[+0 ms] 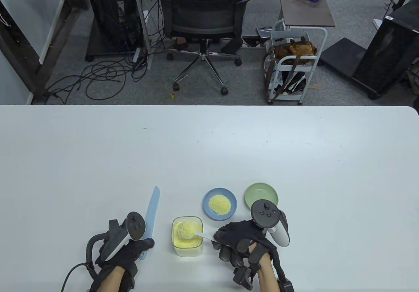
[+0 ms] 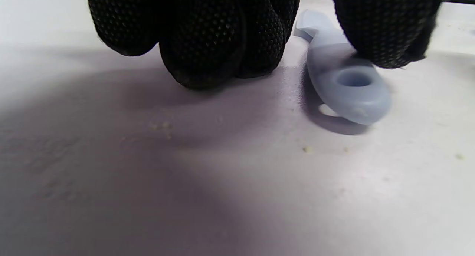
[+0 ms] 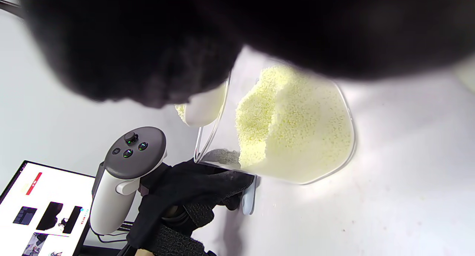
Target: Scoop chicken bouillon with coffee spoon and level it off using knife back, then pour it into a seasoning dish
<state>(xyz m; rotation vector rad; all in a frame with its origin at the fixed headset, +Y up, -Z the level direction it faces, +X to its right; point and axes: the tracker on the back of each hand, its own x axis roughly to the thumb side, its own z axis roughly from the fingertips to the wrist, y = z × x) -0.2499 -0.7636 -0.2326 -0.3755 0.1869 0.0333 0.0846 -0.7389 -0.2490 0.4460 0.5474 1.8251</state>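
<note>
table view: right hand [image 1: 244,239] pinching the handle of the white coffee spoon [image 1: 191,232], bowl heaped with yellow bouillon and held over the clear container [image 1: 187,236], probably so that spill falls back inside; left hand [image 1: 131,251] closing on the handle of the light blue knife [image 1: 151,212], blade lying flat on the table [image 1: 209,148] and pointing away, kept just beside the container to be ready for levelling; blue dish [image 1: 219,204] already with some bouillon, green dish [image 1: 261,196] bare, both just behind the container, near for pouring.

left wrist view: fingers [image 2: 204,37] curled down to the table beside the knife handle end [image 2: 349,89], thumb resting on top of it; handle seemingly not lifted yet; few yellow grains scattered on the surface.

right wrist view: glove dark and blurred, grip itself not readable here; container of bouillon [image 3: 293,126] below, powder dug into a slope on one side; spoon bowl [image 3: 202,107] at the container's rim; left hand [image 3: 193,196] with its tracker [image 3: 126,174] beyond, at the knife.
</note>
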